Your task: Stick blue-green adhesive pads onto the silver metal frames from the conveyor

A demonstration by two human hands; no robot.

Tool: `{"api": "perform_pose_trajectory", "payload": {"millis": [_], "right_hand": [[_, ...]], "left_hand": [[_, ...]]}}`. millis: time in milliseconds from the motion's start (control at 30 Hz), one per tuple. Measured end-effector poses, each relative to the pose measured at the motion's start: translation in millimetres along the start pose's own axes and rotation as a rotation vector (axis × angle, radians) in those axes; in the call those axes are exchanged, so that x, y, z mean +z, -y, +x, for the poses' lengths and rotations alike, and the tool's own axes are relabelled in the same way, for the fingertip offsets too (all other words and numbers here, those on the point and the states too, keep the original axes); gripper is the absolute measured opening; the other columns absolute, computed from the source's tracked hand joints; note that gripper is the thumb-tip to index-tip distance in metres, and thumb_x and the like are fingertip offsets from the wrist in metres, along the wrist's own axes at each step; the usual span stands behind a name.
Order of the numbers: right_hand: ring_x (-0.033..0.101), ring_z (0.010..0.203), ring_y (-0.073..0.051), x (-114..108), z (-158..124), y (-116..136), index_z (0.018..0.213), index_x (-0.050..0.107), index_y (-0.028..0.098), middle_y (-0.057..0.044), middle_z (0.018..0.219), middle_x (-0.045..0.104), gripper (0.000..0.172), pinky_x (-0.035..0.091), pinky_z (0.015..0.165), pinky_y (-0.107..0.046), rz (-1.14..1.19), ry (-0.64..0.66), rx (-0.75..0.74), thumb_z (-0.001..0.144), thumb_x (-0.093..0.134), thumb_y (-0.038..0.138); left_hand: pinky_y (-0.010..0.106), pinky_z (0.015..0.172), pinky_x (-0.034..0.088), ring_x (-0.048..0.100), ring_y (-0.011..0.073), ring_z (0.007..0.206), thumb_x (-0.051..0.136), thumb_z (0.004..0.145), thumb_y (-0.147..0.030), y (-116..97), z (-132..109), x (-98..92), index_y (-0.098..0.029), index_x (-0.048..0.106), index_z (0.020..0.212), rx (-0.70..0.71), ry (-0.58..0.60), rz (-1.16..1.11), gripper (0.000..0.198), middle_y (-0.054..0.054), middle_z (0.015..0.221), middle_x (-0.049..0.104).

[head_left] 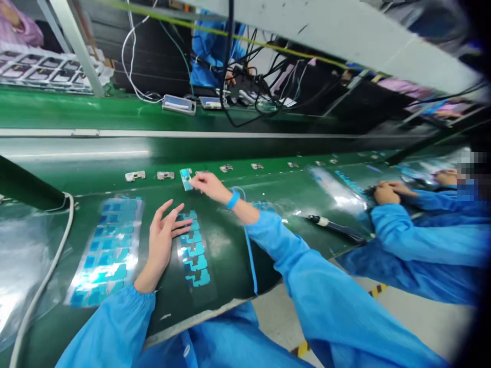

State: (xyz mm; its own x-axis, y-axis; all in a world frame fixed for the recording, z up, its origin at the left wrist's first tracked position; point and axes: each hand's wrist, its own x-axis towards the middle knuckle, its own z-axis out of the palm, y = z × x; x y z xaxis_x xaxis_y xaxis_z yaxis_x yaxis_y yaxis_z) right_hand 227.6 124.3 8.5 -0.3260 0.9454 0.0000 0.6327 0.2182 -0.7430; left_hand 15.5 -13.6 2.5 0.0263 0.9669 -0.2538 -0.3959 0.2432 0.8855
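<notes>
**Teal part (pixel 186 179) pinched in right hand (pixel 210 187)**

Held at the fingertips, in line with a row of metal brackets (pixel 165 175) on the green desk (pixel 230 271). Left hand (pixel 163 240) open, fingers spread, just over a strip of teal pieces (pixel 195 255); teal sheet (pixel 104 250) close by on the left. Co-worker's hands (pixel 387 193) well off to the right.

Head-worn camera faces forward and down, close above the left hand (pixel 163 240) and right hand (pixel 210 186)
</notes>
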Motion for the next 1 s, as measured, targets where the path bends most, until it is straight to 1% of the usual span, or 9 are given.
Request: {"api": "perform_pose_trajectory", "payload": {"millis": [100, 233, 400, 533, 633, 733, 833, 900, 1000], "right_hand": [[0.067, 0.110, -0.028, -42.2, 52.1, -20.8, 0.113, 0.075, 0.016, -0.010, 0.108, 0.073, 0.033, 0.054, 0.104, -0.042, -0.180, -0.029, 0.112, 0.101, 0.076, 0.047], [0.060, 0.136, -0.038, -69.4, 69.5, -44.8, 0.119, 0.077, 0.016, -0.018, 0.137, 0.070, 0.047, 0.052, 0.117, -0.060, -0.351, 0.044, 0.201, 0.083, 0.099, 0.036], [0.074, 0.126, -0.028, -76.0, 69.8, -55.2, 0.148, 0.067, 0.020, -0.013, 0.149, 0.070, 0.045, 0.067, 0.104, -0.052, -0.293, 0.151, 0.205, 0.110, 0.073, 0.042], [0.077, 0.104, -0.024, -74.8, 67.4, -37.2, 0.115, 0.078, 0.013, -0.009, 0.114, 0.080, 0.029, 0.065, 0.098, -0.043, -0.081, 0.107, 0.171, 0.100, 0.085, 0.037], [0.076, 0.094, -0.020, -53.6, 43.4, -9.3, 0.096, 0.074, 0.016, -0.004, 0.094, 0.081, 0.024, 0.060, 0.094, -0.035, 0.150, -0.038, 0.098, 0.091, 0.086, 0.036], [0.078, 0.099, -0.019, -10.6, -2.3, 22.2, 0.106, 0.067, 0.021, -0.007, 0.111, 0.085, 0.032, 0.061, 0.088, -0.032, 0.405, -0.097, 0.039, 0.095, 0.076, 0.050], [0.076, 0.085, -0.017, 34.6, -50.0, 47.1, 0.097, 0.064, 0.023, -0.005, 0.100, 0.083, 0.045, 0.061, 0.079, -0.031, 0.796, -0.041, 0.057, 0.084, 0.088, 0.058], [0.072, 0.079, -0.015, 54.8, -72.0, 56.4, 0.091, 0.066, 0.023, -0.001, 0.093, 0.080, 0.049, 0.060, 0.078, -0.030, 1.034, 0.012, 0.101, 0.074, 0.099, 0.055], [0.069, 0.076, -0.013, 67.8, -87.3, 57.8, 0.086, 0.068, 0.021, 0.002, 0.085, 0.077, 0.051, 0.059, 0.081, -0.030, 1.046, -0.040, 0.113, 0.067, 0.107, 0.050]], "left_hand": [[0.028, 0.073, 0.071, 0.087, 0.0198, 0.083, 0.085, 0.094, -0.053, -2.1, 2.8, -3.6, -0.019, 0.060, 0.148, 0.076, -0.001, 0.048, 0.069, 0.018, 0.141, 0.081], [0.027, 0.069, 0.068, 0.083, 0.0173, 0.075, 0.083, 0.091, -0.052, 0.7, 5.0, -5.0, -0.016, 0.065, 0.137, 0.085, 0.027, 0.084, 0.061, 0.015, 0.122, 0.086], [0.027, 0.068, 0.065, 0.081, 0.0164, 0.074, 0.078, 0.091, -0.050, 4.2, 6.4, -3.9, -0.015, 0.070, 0.124, 0.058, 0.093, 0.150, 0.049, 0.013, 0.112, 0.086], [0.027, 0.066, 0.064, 0.079, 0.0170, 0.072, 0.080, 0.090, -0.051, 9.3, 7.2, -3.9, -0.014, 0.073, 0.118, 0.046, 0.141, 0.177, 0.046, 0.014, 0.109, 0.086], [0.030, 0.070, 0.066, 0.080, 0.0179, 0.078, 0.083, 0.091, -0.054, 14.5, 6.9, -3.1, -0.015, 0.071, 0.130, 0.072, 0.138, 0.199, 0.056, 0.016, 0.123, 0.084], [0.034, 0.100, 0.067, 0.080, 0.0231, 0.125, 0.083, 0.097, -0.055, 18.7, 5.1, -1.2, -0.027, 0.060, 0.156, 0.174, 0.106, 0.202, 0.069, 0.016, 0.168, 0.063], [0.034, 0.134, 0.047, 0.046, 0.0236, 0.170, 0.072, 0.107, -0.056, 19.4, 2.2, 0.0, -0.036, 0.058, 0.164, 0.277, 0.103, 0.155, 0.062, 0.004, 0.187, 0.040], [0.034, 0.140, 0.039, 0.044, 0.0243, 0.171, 0.067, 0.110, -0.058, 17.9, 0.0, 0.6, -0.032, 0.065, 0.159, 0.299, 0.091, 0.121, 0.056, 0.004, 0.184, 0.046], [0.039, 0.136, 0.047, 0.063, 0.0271, 0.157, 0.073, 0.106, -0.056, 15.1, -1.9, 3.6, -0.026, 0.072, 0.152, 0.249, 0.069, -0.014, 0.055, 0.011, 0.166, 0.066]]}}
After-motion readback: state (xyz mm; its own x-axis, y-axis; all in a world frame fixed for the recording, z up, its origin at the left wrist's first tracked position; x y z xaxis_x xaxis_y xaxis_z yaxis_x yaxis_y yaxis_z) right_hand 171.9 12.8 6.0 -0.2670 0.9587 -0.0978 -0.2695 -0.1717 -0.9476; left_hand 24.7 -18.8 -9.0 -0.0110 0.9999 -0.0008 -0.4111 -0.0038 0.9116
